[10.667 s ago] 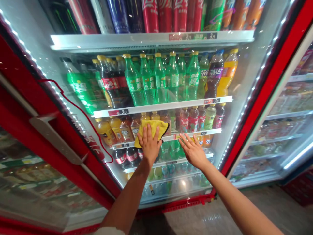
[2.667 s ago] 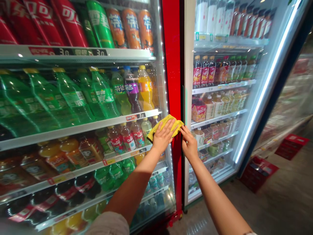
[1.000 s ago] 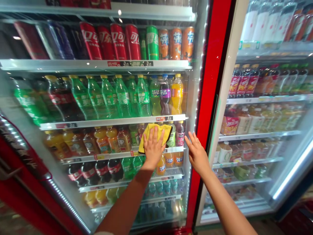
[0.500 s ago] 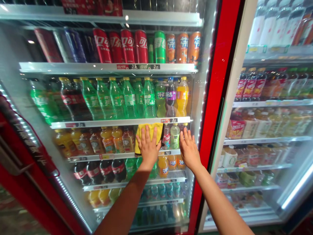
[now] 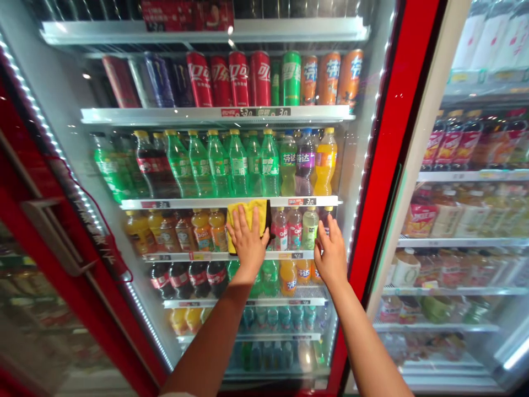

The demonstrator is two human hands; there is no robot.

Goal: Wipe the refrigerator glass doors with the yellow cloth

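Note:
My left hand [image 5: 249, 242] lies with fingers spread on a yellow cloth [image 5: 232, 242] with a dark edge, pressing it flat against the glass door [image 5: 351, 165] of a drinks fridge. Behind the cloth, part of a row of small bottles is hidden. To its right stand pink-labelled bottles [image 5: 280, 229] and a pale green bottle [image 5: 309, 227]. My right hand [image 5: 332, 251] is empty, its fingers loosely extended, near the right side of the door. Whether it touches the glass I cannot tell.
Cans [image 5: 238, 80] and green soda bottles [image 5: 238, 165] fill shelves behind the glass. A red door frame [image 5: 407, 110] runs down the right, with another stocked fridge [image 5: 471, 242] beyond. At left is a metal door handle [image 5: 55, 237] and a dark red cord [image 5: 109, 220].
My view has turned left. My left hand and the cloth have slid left across the glass, uncovering another pink-labelled bottle. My right hand's fingers have relaxed slightly, near the same spot.

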